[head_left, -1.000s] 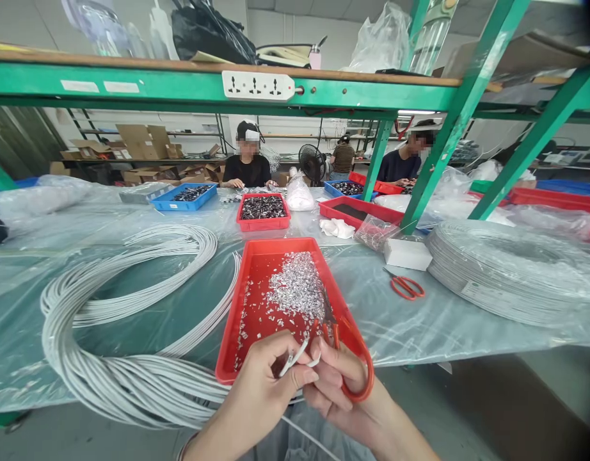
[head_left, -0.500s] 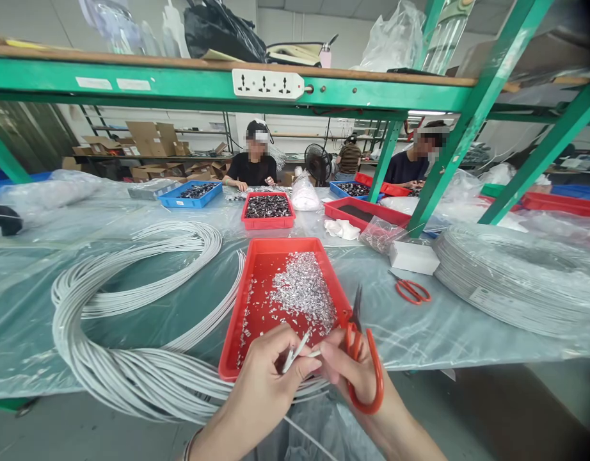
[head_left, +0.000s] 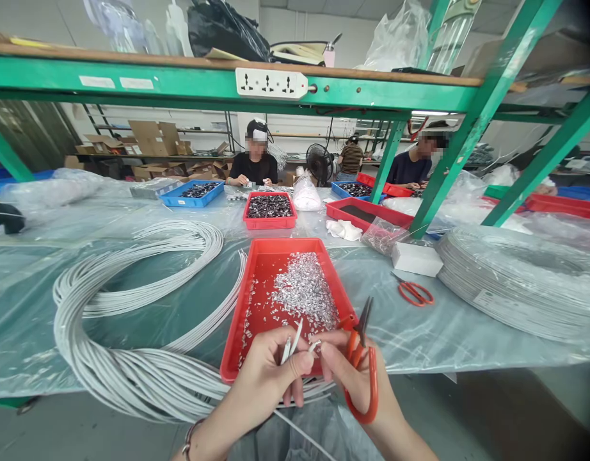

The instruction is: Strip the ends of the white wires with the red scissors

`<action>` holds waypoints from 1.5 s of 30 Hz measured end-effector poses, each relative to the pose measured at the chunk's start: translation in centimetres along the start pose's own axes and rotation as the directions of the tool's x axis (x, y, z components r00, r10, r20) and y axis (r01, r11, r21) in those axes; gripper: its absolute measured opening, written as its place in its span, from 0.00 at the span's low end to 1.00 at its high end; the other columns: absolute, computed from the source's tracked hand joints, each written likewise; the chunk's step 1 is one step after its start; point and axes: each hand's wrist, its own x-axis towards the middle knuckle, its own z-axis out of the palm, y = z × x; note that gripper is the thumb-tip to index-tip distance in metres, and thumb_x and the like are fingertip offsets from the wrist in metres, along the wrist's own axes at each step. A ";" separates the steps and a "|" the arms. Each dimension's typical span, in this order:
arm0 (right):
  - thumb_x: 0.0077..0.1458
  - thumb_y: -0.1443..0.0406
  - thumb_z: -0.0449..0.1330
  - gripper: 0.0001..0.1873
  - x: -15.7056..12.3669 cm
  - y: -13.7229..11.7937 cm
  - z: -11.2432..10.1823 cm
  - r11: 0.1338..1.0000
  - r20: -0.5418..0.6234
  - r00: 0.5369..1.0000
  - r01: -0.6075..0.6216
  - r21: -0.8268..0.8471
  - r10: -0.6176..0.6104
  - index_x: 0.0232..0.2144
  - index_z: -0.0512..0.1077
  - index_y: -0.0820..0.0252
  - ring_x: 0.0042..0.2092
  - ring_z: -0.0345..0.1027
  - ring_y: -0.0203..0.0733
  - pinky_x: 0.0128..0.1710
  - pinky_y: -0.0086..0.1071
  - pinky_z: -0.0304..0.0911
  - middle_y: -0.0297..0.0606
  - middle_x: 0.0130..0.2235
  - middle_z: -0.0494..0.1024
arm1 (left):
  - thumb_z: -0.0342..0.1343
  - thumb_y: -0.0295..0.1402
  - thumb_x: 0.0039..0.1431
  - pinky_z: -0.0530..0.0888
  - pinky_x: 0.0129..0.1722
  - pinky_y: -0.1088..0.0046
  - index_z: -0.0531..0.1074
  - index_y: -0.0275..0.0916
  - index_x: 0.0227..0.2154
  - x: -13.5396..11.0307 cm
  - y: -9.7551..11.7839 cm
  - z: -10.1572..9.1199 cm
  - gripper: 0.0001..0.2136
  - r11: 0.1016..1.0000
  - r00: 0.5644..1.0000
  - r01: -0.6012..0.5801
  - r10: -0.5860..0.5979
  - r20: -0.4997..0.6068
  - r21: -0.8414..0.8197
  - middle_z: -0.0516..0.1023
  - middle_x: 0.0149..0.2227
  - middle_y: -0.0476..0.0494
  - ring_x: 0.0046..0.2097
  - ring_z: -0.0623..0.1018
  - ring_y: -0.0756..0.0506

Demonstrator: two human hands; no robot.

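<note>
In my left hand [head_left: 261, 374] is pinched a white cable [head_left: 297, 334]; two ends stick up past the thumb, and a length trails below toward my lap. My right hand [head_left: 347, 371] has orange-handled scissors [head_left: 373, 387] hooked on its fingers, blades pointing up and away. Its thumb and index finger also pinch a small white piece [head_left: 315, 346], close to the cable ends. Both hands hover over the near edge of a red tray [head_left: 259, 269], which holds a heap of small silvery bits [head_left: 307, 288].
Coiled white cable [head_left: 84, 320] lies left of the tray. At right are another pair of scissors [head_left: 414, 293], a white box [head_left: 416, 258] and a wrapped cable coil [head_left: 510, 288]. A green shelf frame [head_left: 352, 93] spans overhead. Co-workers sit beyond trays of dark parts [head_left: 269, 208].
My right hand's fingertips have drawn slightly apart from my left, with the small white piece between them. The scissors have tilted a little. The cable ends in my left hand stand more upright.
</note>
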 end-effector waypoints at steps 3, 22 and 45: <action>0.48 0.62 0.62 0.07 0.1 -0.2 -0.3 0.983 0.009 0.999 0.051 -0.178 -0.051 0.28 0.76 0.60 0.22 0.62 0.33 0.22 0.24 0.59 0.33 0.20 0.72 | 0.57 0.43 0.49 0.58 0.12 0.86 0.63 0.36 0.23 0.0 -0.1 0.1 0.15 1.000 1.000 -0.004 0.004 -0.002 0.025 0.66 0.12 0.55 0.13 0.65 0.56; 0.43 0.72 0.59 0.08 0.2 -1.1 1.3 0.978 -0.035 0.986 0.158 -0.133 -0.164 0.22 0.77 0.58 0.17 0.63 0.33 0.16 0.22 0.60 0.33 0.16 0.75 | 0.58 0.42 0.48 0.57 0.14 0.85 0.61 0.37 0.21 -0.3 -0.4 0.0 0.15 0.996 0.997 -0.040 0.045 -0.056 0.083 0.61 0.12 0.58 0.14 0.61 0.56; 0.46 0.57 0.61 0.18 0.8 -0.7 0.5 0.976 0.275 0.950 -0.186 0.118 0.148 0.14 0.63 0.60 0.17 0.52 0.31 0.19 0.27 0.50 0.27 0.13 0.62 | 0.56 0.48 0.48 0.53 0.12 0.81 0.67 0.34 0.19 0.0 0.4 -1.0 0.20 0.994 0.953 0.078 -0.052 0.298 -0.077 0.62 0.11 0.53 0.11 0.59 0.56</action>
